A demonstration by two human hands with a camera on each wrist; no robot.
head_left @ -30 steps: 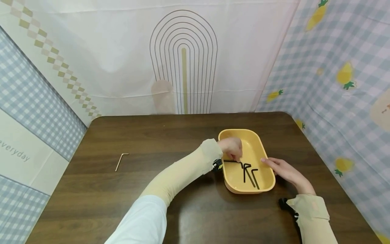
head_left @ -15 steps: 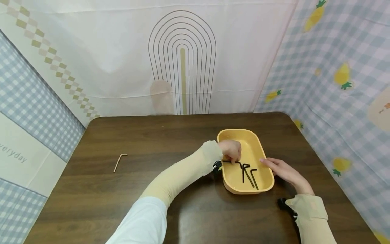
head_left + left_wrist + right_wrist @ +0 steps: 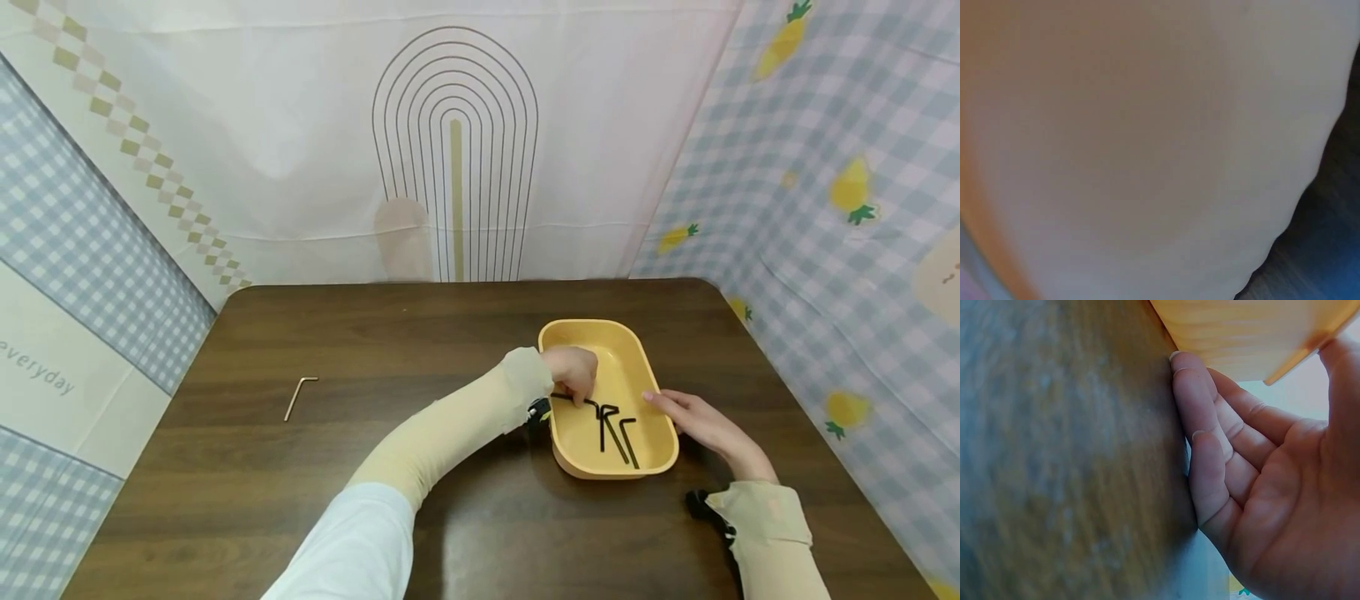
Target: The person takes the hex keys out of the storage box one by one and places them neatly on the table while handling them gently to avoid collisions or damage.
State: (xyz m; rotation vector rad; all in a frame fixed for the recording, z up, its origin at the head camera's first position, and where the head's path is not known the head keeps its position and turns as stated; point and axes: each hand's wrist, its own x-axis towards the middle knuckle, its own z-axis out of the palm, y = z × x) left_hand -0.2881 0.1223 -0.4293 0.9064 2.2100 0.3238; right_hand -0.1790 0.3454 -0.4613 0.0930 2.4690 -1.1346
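A yellow plastic tray (image 3: 567, 467) stands on the table's right half, with several black hex keys (image 3: 630, 443) inside. My left hand (image 3: 573, 371) reaches over its left rim, fingers curled down and pinching an L-shaped black hex key (image 3: 588, 403); its palm side is hidden. With the thumb over the right rim and the other fingers bent low by the outer wall, my right hand (image 3: 705, 425) holds the tray. In the right wrist view that hand (image 3: 1254, 469) has its fingertips near the tabletop, under the tray's wall (image 3: 1241, 344). The left wrist view is mostly a blurred pale surface.
A lone metallic hex key (image 3: 295, 398) lies on the left of the dark wooden table (image 3: 247, 483). Patterned cloth (image 3: 315, 125) hangs behind the table and at both sides. The left forearm (image 3: 450, 425) crosses the middle of the tabletop.
Both hands stay where they were, apart from a slight shift of the left fingers on the black hex key. The head view sways a little.
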